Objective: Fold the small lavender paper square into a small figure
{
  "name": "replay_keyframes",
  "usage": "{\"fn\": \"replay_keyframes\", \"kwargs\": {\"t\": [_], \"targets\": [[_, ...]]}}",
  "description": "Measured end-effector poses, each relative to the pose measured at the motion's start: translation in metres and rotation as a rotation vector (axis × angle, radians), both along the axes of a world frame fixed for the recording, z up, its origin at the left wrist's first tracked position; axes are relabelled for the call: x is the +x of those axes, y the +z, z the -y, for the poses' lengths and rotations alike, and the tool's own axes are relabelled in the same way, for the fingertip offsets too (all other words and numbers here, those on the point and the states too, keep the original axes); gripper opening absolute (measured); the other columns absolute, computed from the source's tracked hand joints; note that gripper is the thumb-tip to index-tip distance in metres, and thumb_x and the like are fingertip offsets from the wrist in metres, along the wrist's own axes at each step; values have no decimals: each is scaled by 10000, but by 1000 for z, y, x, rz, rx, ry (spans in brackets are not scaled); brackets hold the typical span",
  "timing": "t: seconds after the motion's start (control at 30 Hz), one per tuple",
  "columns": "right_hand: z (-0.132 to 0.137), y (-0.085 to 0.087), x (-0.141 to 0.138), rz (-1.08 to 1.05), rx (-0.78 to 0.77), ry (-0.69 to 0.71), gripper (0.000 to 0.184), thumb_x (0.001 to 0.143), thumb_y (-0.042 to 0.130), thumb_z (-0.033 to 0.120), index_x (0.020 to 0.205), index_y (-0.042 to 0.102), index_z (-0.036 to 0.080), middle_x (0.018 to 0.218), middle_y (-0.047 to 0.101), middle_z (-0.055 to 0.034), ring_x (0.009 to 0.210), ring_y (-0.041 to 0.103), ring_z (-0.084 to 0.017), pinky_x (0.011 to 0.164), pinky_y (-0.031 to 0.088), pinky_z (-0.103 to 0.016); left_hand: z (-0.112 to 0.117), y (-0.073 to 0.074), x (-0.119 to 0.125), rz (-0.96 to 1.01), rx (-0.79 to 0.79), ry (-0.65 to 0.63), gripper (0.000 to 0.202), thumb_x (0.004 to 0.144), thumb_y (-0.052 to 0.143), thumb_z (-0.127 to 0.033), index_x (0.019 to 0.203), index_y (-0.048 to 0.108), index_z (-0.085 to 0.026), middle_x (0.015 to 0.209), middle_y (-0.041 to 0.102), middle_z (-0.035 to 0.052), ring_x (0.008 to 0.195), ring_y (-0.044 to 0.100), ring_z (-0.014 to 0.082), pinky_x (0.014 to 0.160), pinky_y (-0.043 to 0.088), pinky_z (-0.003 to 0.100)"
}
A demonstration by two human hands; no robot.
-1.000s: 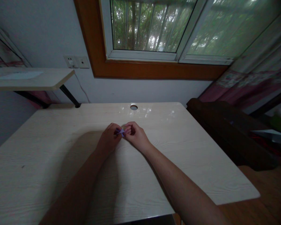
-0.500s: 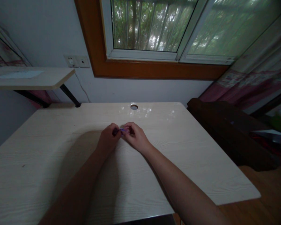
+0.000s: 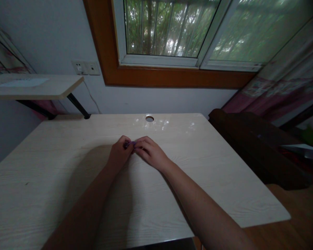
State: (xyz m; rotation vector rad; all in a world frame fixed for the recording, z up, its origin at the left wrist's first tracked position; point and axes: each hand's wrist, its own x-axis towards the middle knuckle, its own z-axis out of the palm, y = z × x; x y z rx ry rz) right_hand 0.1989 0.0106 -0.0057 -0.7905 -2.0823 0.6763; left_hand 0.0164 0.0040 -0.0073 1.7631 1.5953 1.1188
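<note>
Between my fingertips is a small, thin purple thing point(image 3: 131, 143), curved like a band or loop; most of it is hidden, so its kind does not show. My left hand point(image 3: 120, 151) pinches it from the left, fingers curled round. From the other side my right hand point(image 3: 150, 151) grips it with thumb and fingers. The two hands almost touch, just above the pale wood-grain table point(image 3: 214, 180).
A round cable hole point(image 3: 149, 118) is near the table's back edge. At the left a raised shelf point(image 3: 36, 91) on black legs carries a white sheet point(image 3: 23, 82). Dark brown furniture point(image 3: 255, 149) stands to the right. Behind are a wall socket point(image 3: 80, 67) and a window point(image 3: 169, 31).
The purple thing shows more to the left now, as a curve by the left fingers. My right fingers have shifted slightly left and closed more together; my left hand has moved slightly left.
</note>
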Motion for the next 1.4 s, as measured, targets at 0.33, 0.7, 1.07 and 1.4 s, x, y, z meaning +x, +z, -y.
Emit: {"fn": "replay_keyframes", "kwargs": {"t": [0.33,0.7,1.07,1.4], "targets": [[-7,-2,3,-28,-7,-93,76,921,592,224,948,662,231,953,664,-50,918,608,-185,840,482,-325,2,-4,0,357,-57,-261,289,937,496,-402,1151,501,-208,862,693,18,722,687,154,721,571,312],[-9,-4,6,-136,-114,-172,68,894,634,283,894,683,237,863,648,-23,819,606,-166,754,466,-295,-1,-4,-5,118,199,-369,169,912,577,-287,1055,639,-221,1162,606,88,949,643,162,829,572,322],[-7,-3,8,-169,-147,-61,168,873,667,346,1023,684,273,1057,631,-66,962,609,-184,768,533,-311,-9,-5,-12,-10,265,-333,72,833,678,-217,904,677,-229,1010,676,52,946,652,180,854,549,343],[-7,-4,5,-220,-202,-94,162,880,651,345,997,624,237,1094,640,-69,953,625,-178,778,537,-321,-8,-3,-13,-3,282,-304,96,870,650,-295,926,690,-229,1029,665,71,951,648,186,822,564,332]]}}
